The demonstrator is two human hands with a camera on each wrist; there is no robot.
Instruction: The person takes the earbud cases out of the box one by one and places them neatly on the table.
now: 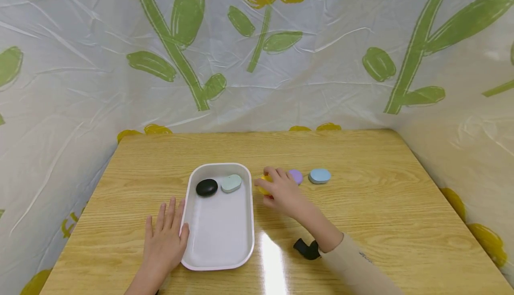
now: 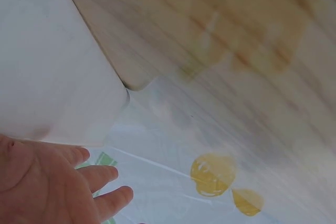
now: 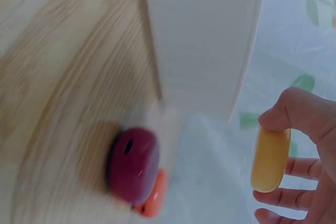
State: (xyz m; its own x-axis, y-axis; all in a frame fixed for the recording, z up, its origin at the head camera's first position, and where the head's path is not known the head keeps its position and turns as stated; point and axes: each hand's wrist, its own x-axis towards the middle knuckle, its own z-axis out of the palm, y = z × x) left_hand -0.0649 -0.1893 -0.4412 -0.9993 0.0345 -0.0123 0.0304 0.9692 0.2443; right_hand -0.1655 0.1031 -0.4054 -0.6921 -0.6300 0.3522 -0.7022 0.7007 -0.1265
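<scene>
My right hand (image 1: 284,193) pinches a smooth yellow oblong piece (image 3: 271,161) between thumb and fingers, just right of the tray's far right side. In the right wrist view the piece is off the table. My left hand (image 1: 163,237) lies with straight fingers along the left side of a white rectangular tray (image 1: 221,267), thumb at its wall. Inside the tray's far end are a black oval piece (image 1: 206,188) and a pale green oblong piece (image 1: 231,183). A maroon rounded piece (image 3: 134,166) and an orange one (image 3: 153,198) rest on the table in the right wrist view.
A purple piece (image 1: 296,176), partly hidden by the right hand, and a light blue oblong piece (image 1: 319,176) lie to its right on the wooden table (image 1: 361,219). A black curved object (image 1: 307,249) shows beside the right sleeve. Flower-printed sheeting (image 1: 321,63) surrounds the table.
</scene>
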